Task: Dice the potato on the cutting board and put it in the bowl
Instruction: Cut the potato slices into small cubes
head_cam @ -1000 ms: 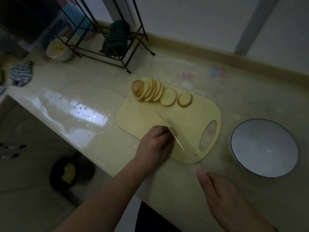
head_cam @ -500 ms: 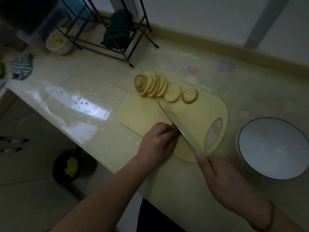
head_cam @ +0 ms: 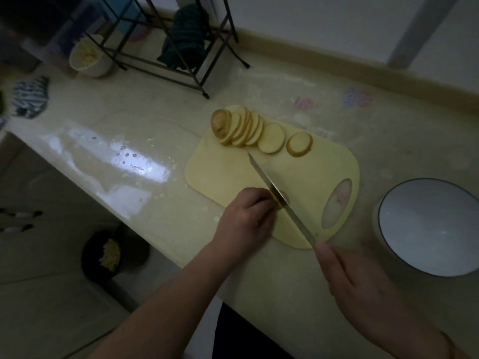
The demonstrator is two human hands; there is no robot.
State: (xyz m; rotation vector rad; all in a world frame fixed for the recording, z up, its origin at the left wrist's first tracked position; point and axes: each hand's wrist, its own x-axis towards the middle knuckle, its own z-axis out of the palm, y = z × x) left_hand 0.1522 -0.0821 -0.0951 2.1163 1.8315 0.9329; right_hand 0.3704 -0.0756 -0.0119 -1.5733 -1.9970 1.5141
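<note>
A yellow cutting board (head_cam: 318,177) lies on the counter. Several round potato slices (head_cam: 246,129) lean in a row at its far edge, and one more slice (head_cam: 299,144) lies flat beside them. At the board's near edge my left hand (head_cam: 245,221) holds down a potato slice (head_cam: 281,199) with curled fingers. My right hand (head_cam: 363,288) grips the handle of a knife (head_cam: 281,198), whose blade lies across that slice. An empty white bowl (head_cam: 430,226) sits to the right of the board.
A black wire rack (head_cam: 181,58) with a dark cloth stands at the back. A small white bowl (head_cam: 89,57) with pale food sits at the far left, beside a striped cloth (head_cam: 31,97). A dark bin (head_cam: 114,255) stands on the floor below the counter edge.
The knife blade has shifted slightly across the slice under my left hand. The camera view has drifted, so the board sits a little more to the right.
</note>
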